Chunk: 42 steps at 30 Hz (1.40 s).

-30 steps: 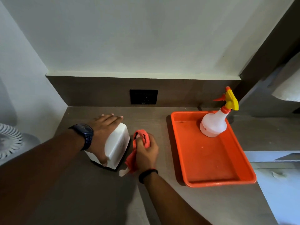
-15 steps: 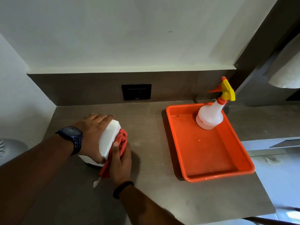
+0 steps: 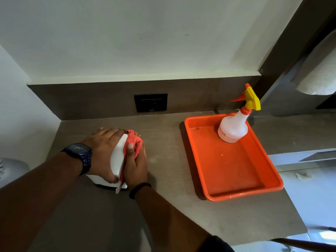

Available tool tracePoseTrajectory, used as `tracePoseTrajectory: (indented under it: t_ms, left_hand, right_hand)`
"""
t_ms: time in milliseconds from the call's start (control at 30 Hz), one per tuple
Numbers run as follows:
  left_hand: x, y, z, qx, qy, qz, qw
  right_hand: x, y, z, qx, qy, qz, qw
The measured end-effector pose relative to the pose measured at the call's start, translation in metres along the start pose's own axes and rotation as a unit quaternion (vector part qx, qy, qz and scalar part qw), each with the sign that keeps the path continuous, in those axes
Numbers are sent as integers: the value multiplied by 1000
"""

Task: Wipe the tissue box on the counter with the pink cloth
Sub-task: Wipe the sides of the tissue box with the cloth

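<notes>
The white tissue box stands tilted on the grey-brown counter, left of centre. My left hand, with a dark watch on its wrist, lies over the box's top and left side and grips it. My right hand presses the pink cloth flat against the box's right face, thumb on the cloth. The cloth bunches up at the box's far upper corner. Most of the box is hidden by the two hands.
An orange tray lies on the counter to the right, with a white spray bottle with a yellow and orange trigger in its far corner. A black wall socket sits in the backsplash. A paper towel roll hangs at upper right.
My right hand brought the cloth from the counter beside the box onto its right face and slid it toward the far end. My left hand kept hold of the box.
</notes>
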State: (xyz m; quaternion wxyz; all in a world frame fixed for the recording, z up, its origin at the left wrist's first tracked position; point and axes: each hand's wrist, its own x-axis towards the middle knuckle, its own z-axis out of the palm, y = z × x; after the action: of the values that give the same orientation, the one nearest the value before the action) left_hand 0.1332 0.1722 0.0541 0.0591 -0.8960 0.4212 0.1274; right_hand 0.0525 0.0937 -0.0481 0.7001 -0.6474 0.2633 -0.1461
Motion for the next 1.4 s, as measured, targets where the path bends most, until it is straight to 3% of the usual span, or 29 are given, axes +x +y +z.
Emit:
tracePoseTrajectory:
  t_ms: [100,333,633,867,1167,1400]
  left_hand:
    - [4,1,2,-2,-5,3,1000]
    - [2,-6,9,11,12,19,1000]
    - [4,-2,8,-1,4,2,1000]
    - [5,-2,8,5,6,14,1000]
    - [0,2,2,-18,-2,-5,1000]
    - [0,1,3,-16,3,-3,1000]
  right_hand:
    - [-17,4,-6,-6,0,-2,1000]
    - [-26,-6,-9,-64,-32,-99,993]
    - [-23,6,-3,-18,-5,33,999]
    - [-20,-2,-6,-44,-14,-50,998]
    - [-17,10,-1,18,8,70,997]
    - [-27,0,2,16,-14,47,999]
